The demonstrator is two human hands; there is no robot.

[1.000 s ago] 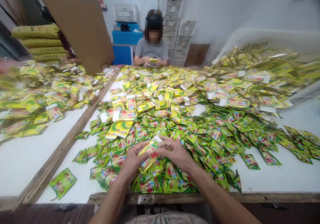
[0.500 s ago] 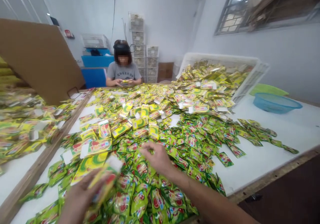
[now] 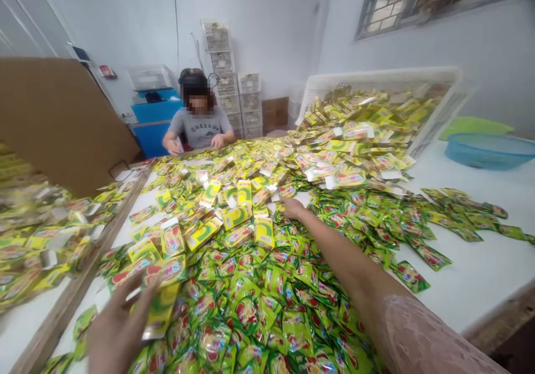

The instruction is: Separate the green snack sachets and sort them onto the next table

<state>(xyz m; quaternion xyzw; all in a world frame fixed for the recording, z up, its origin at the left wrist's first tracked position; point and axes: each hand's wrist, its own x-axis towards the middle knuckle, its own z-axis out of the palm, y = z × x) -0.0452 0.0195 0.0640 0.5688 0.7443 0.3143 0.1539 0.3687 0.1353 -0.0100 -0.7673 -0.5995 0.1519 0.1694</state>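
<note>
My left hand (image 3: pixel 121 318) is at the lower left, thumb and fingers apart, over printed yellow and green cardboard boxes (image 3: pixel 165 301). Its fingertips touch or hover just above the boxes; blur hides which. My right hand (image 3: pixel 292 208) stretches forward to the border between the box heap and the packets. Beside its fingertips lies a small box (image 3: pixel 261 197) near white flaps. Those fingers are bent down and partly hidden, so their grip is unclear. Below my right forearm spread many shiny green sachets (image 3: pixel 246 310) with red fruit pictures.
A tipped white plastic crate (image 3: pixel 434 76) spills boxes at the back right. Beyond it stands a blue basin (image 3: pixel 489 151). A wooden strip (image 3: pixel 90 254) divides the table on the left, near a large cardboard sheet (image 3: pixel 54 117). Another person (image 3: pixel 204 126) sits across the table.
My right hand has moved forward from over the sachets to the box heap. My left hand held a box before and now has its fingers spread at the left-hand boxes. The view has shifted.
</note>
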